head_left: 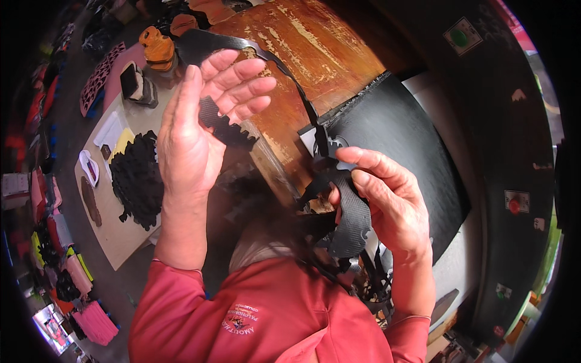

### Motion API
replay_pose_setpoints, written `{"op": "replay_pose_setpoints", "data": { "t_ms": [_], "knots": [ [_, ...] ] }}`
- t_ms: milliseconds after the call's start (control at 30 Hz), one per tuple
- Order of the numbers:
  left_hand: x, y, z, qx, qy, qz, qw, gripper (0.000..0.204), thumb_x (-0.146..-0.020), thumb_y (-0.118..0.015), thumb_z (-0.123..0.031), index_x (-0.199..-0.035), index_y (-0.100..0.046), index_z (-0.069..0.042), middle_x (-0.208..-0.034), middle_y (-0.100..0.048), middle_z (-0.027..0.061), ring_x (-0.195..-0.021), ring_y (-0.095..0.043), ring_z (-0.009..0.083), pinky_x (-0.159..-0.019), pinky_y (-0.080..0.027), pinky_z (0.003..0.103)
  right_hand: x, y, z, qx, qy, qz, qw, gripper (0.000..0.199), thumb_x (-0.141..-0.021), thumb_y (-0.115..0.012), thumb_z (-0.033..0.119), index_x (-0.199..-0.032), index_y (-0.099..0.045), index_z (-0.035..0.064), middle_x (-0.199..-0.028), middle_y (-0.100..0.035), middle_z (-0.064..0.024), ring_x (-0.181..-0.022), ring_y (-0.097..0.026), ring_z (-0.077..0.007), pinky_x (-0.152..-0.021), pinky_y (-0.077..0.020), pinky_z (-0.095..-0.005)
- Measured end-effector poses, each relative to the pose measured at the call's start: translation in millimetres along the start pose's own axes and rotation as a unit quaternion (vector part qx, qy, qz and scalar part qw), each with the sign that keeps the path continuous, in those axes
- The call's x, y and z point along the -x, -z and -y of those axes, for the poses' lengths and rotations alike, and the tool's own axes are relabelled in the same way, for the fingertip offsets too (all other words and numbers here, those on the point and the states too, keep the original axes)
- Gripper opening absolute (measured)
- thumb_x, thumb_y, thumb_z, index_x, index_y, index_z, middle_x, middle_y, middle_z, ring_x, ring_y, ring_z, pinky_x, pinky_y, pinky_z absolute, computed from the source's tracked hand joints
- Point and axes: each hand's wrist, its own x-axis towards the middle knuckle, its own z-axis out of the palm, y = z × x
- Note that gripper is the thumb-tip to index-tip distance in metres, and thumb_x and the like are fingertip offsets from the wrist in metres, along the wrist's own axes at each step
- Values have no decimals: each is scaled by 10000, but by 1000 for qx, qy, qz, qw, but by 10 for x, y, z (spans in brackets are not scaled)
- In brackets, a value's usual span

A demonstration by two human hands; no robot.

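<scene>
My left hand [187,133] is raised with its fingers stretched out and apart. A small black ribbed piece with a jagged edge [227,127] lies across its palm; I cannot tell whether anything grips it. My right hand [387,199] is closed, thumb and fingers pinching a long black strip of sheet material [353,212] with scalloped cut-outs along its edges. From there the strip's thin part runs up and left over the brown board, widening into a black end [212,42]. Its lower part hangs toward my lap among other black scraps [375,278].
Left of me, a pale board [121,242] carries a heap of jagged black pieces [138,181]. Behind it stand an orange stacked block [157,48] and a black-topped block [136,85]. Ahead lie a worn brown board [290,42] and a black sheet [399,145]. A dark panel with buttons [514,202] rises at right.
</scene>
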Motion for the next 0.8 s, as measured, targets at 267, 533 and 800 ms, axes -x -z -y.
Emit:
{"op": "replay_pose_setpoints", "data": {
  "t_ms": [267,533,800],
  "knots": [
    [99,-59,12,-32,-38,33,998,553,-1206,-295,-392,-1427,-551,46,-1299,-717,242,-1147,-742,349,-991,-596,452,-92,122,-157,-165,-2,51,985,314,-1104,-617,184,-1313,-714,-29,-1087,-787,-149,-925,-753,-158,-754,-574,-265],
    [136,37,-78,-74,-97,152,981,562,-1199,-262,-438,-1408,-539,5,-1328,-694,236,-1247,-695,401,-1036,-583,490,-122,127,-228,173,-21,19,984,134,-1033,-731,139,-1062,-672,22,-932,-719,-12,-872,-666,-93,-787,-549,-270],
    [295,-10,-116,-3,-64,254,965,596,-1193,-237,-484,-1436,-580,-61,-1342,-701,219,-1205,-674,558,-967,-610,633,-448,94,-481,-5,-103,62,993,653,-1123,-503,550,-1423,-546,-29,-1277,-727,-222,-1164,-713,-294,-984,-578,-397]
  ]
}}
